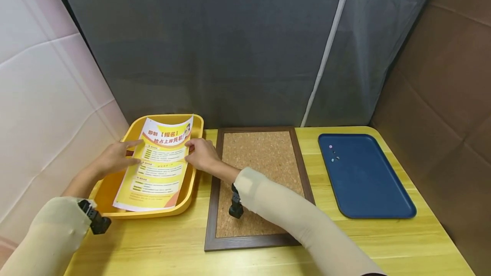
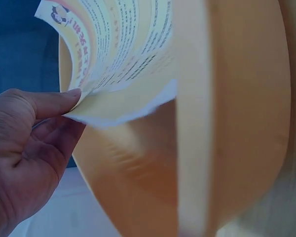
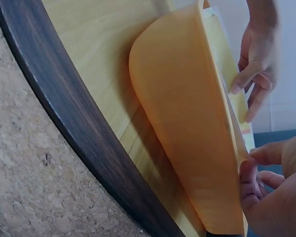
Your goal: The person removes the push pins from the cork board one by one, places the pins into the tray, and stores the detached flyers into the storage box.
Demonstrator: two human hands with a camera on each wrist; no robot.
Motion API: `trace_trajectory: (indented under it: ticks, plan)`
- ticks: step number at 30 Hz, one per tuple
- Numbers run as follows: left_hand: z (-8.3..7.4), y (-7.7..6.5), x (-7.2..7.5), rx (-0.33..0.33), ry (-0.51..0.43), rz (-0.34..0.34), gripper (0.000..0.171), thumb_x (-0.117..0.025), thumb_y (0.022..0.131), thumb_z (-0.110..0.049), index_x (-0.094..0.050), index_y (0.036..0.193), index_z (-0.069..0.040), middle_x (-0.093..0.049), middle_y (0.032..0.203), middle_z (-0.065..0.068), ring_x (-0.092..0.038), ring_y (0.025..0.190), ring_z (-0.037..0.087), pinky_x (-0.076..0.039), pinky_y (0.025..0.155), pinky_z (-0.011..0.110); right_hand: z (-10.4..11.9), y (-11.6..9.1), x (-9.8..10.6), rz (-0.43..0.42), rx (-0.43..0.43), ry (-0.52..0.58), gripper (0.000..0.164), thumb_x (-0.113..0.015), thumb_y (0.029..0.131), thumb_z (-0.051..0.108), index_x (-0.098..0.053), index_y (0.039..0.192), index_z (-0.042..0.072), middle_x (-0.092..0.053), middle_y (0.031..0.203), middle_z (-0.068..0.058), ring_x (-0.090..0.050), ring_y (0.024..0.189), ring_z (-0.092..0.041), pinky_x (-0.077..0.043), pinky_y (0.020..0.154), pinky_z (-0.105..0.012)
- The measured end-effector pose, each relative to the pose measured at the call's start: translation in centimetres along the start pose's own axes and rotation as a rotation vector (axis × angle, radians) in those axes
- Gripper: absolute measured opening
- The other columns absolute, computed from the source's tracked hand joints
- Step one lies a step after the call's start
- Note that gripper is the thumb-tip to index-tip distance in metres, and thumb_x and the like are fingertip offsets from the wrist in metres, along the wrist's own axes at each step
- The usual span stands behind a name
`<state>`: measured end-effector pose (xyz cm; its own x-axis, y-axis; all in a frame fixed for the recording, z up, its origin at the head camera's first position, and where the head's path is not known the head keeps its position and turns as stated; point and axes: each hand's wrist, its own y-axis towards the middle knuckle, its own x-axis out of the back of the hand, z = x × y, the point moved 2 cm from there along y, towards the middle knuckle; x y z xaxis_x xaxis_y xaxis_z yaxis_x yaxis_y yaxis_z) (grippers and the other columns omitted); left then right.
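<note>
A printed yellow and white flyer (image 1: 157,176) with a red heading lies slightly curved over the yellow plastic bin (image 1: 97,195) at the left of the table. My left hand (image 1: 115,156) pinches the flyer's left edge between thumb and fingers. In the left wrist view, that thumb (image 2: 59,102) presses on the printed side, and the paper bows away from it. On the opposite edge, my right hand (image 1: 203,154) pinches the sheet near the bin's right rim. The right wrist view shows the right fingers (image 3: 249,185) close against the bin's rim, partly hiding the paper there.
Right of the bin lies a cork board (image 1: 261,152) in a dark brown frame, with my right forearm crossing above it. Farther right, a blue tray (image 1: 368,178) holds several tiny items (image 1: 333,152) near its left side. Grey cloth (image 1: 215,54) hangs behind the table.
</note>
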<state>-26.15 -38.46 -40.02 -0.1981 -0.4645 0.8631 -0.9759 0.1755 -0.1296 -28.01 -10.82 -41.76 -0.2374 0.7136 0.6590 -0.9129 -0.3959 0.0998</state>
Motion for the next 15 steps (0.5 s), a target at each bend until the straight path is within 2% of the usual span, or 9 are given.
trace_trajectory:
  ticks: [1,3,6,8,9,11,15]
  plan:
    - [0.1,0.0,-0.1,-0.002,0.003,0.000,0.076,-0.076,0.095,-0.006,-0.035,0.155,0.016,-0.049,0.140,0.048,-0.060,0.122,0.061,-0.062,0.090,0.053,0.0,0.0,0.0,0.004,0.005,-0.008,0.040,-0.079,0.095,0.009,-0.073,0.134,0.008,-0.075,0.114,-0.005,-0.057,0.065,-0.006,-0.042,0.057,-0.015]
    - [0.3,0.0,-0.2,-0.006,0.011,-0.002,0.075,-0.076,0.094,-0.005,-0.036,0.154,0.018,-0.047,0.142,0.048,-0.057,0.125,0.063,-0.058,0.095,0.057,-0.1,0.0,0.0,0.004,0.019,-0.031,0.042,-0.080,0.094,0.010,-0.073,0.135,0.009,-0.074,0.120,-0.006,-0.060,0.070,-0.007,-0.041,0.058,-0.015]
    - [0.7,-0.1,-0.2,-0.014,0.045,-0.006,0.077,-0.078,0.093,-0.007,-0.037,0.152,0.019,-0.042,0.147,0.049,-0.049,0.130,0.066,-0.049,0.103,0.067,-0.3,0.0,0.3,-0.011,0.053,-0.065,0.042,-0.082,0.093,0.012,-0.074,0.135,0.010,-0.074,0.129,-0.006,-0.071,0.091,-0.013,-0.048,0.066,-0.016]
    - [0.8,-0.1,-0.2,-0.021,0.069,-0.003,0.079,-0.079,0.094,-0.012,-0.036,0.152,0.020,-0.037,0.150,0.049,-0.044,0.132,0.068,-0.042,0.107,0.073,-0.5,-0.1,0.7,-0.028,0.064,-0.075,0.041,-0.083,0.093,0.013,-0.075,0.133,0.010,-0.074,0.131,-0.005,-0.071,0.111,-0.017,-0.053,0.079,-0.018]
    - [0.7,0.0,-0.2,-0.028,0.081,-0.001,0.080,-0.079,0.094,-0.015,-0.036,0.152,0.020,-0.034,0.151,0.049,-0.041,0.134,0.069,-0.038,0.109,0.075,-0.7,-0.1,0.9,-0.032,0.067,-0.072,0.040,-0.083,0.093,0.014,-0.075,0.132,0.010,-0.074,0.131,-0.004,-0.071,0.115,-0.019,-0.054,0.084,-0.019]
    - [0.6,0.1,-0.4,-0.053,0.083,-0.001,0.080,-0.079,0.095,-0.017,-0.036,0.152,0.020,-0.032,0.153,0.049,-0.037,0.135,0.069,-0.033,0.110,0.077,-1.0,-0.1,1.4,-0.035,0.073,-0.053,0.039,-0.082,0.094,0.014,-0.075,0.132,0.008,-0.075,0.129,-0.006,-0.071,0.115,-0.020,-0.055,0.086,-0.021]
    - [-0.5,0.4,-0.8,-0.115,0.072,-0.019,0.077,-0.077,0.097,-0.018,-0.038,0.151,0.021,-0.035,0.151,0.049,-0.037,0.138,0.068,-0.032,0.111,0.077,-2.0,-0.4,2.5,-0.014,0.072,-0.018,0.038,-0.077,0.097,0.015,-0.073,0.134,0.004,-0.075,0.128,-0.012,-0.073,0.098,-0.017,-0.053,0.074,-0.018]
